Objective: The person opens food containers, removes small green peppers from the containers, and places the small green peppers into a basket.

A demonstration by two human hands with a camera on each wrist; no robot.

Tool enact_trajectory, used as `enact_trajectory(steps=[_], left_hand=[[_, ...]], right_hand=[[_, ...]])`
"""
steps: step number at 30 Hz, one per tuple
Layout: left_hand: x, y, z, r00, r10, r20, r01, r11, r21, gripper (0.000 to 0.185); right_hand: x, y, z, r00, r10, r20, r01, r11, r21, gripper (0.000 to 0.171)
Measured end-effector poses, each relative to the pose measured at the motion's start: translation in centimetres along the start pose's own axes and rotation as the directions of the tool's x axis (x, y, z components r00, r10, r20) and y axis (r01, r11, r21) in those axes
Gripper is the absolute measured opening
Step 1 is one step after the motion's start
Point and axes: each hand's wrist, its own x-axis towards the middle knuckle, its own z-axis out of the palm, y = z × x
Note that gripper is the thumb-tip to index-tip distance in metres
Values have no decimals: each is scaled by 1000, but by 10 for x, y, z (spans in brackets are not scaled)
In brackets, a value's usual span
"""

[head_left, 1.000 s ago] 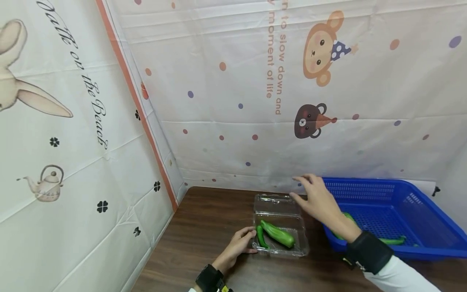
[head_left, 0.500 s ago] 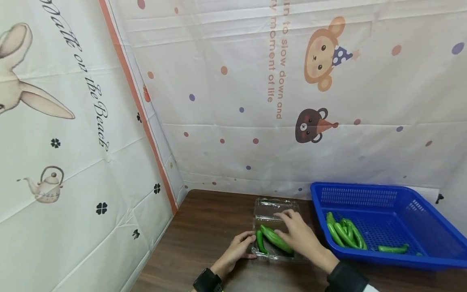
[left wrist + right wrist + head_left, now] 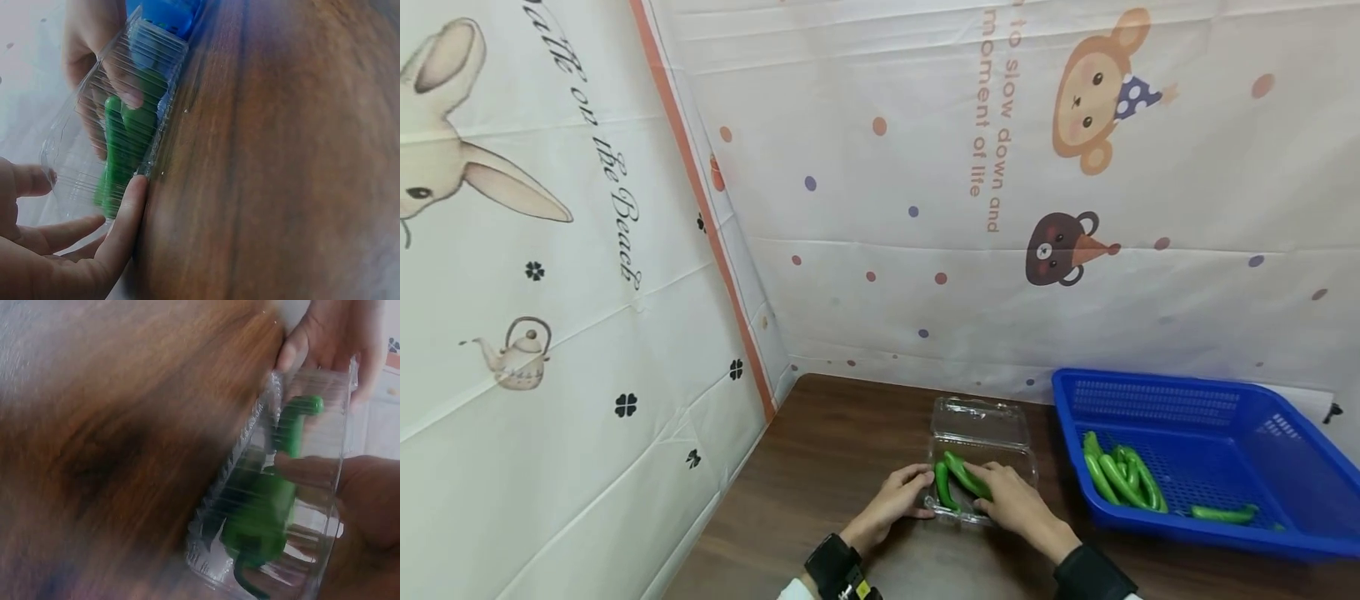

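Note:
A clear plastic clamshell box [image 3: 981, 423] lies on the table with its lid folded back. Inside are a slim green pepper [image 3: 944, 488] on the left and a larger green pepper [image 3: 962, 475] beside it. My left hand [image 3: 895, 498] holds the box at its left end, thumb at the near corner and fingers against the wall, as the left wrist view also shows. My right hand [image 3: 1011, 503] reaches into the box and grips the larger pepper [image 3: 256, 515] between thumb and fingers, covering its thick end in the head view.
A blue plastic basket [image 3: 1150, 388] stands to the right on the brown wooden table [image 3: 842, 433]. It has a cluster of green peppers [image 3: 1122, 477] at its left and a single pepper [image 3: 1223, 514] near its front wall. Printed cloth [image 3: 880, 317] walls the table's back and left.
My right hand has moved left and down from beside the blue basket into the box, onto the larger pepper. My left hand stays at the box's left end.

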Motion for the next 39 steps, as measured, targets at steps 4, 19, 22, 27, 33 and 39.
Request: enact_trajectory(steps=[4, 19, 22, 27, 33, 39], left_hand=[[1, 1, 3, 1000, -6, 11, 6, 1000, 3, 50], [2, -3, 8, 1000, 12, 9, -11, 1000, -18, 48], [1, -2, 8, 1000, 12, 7, -12, 1000, -12, 48], [1, 3, 5, 1000, -9, 16, 9, 1000, 8, 49], [1, 5, 2, 1000, 2, 19, -2, 1000, 1, 50], [1, 4, 1, 1000, 14, 5, -14, 1000, 6, 51]], right_hand=[[-2, 1, 1, 999, 31, -29, -32, 999, -25, 57], [-9, 1, 2, 988, 52, -143, -49, 998, 29, 52], [-7, 0, -3, 987, 55, -149, -50, 998, 41, 53], [-3, -4, -16, 987, 50, -151, -41, 997, 65, 54], [0, -12, -38, 982, 13, -187, -1, 998, 65, 55], [-1, -19, -56, 963, -64, -260, 72, 997, 19, 55]])
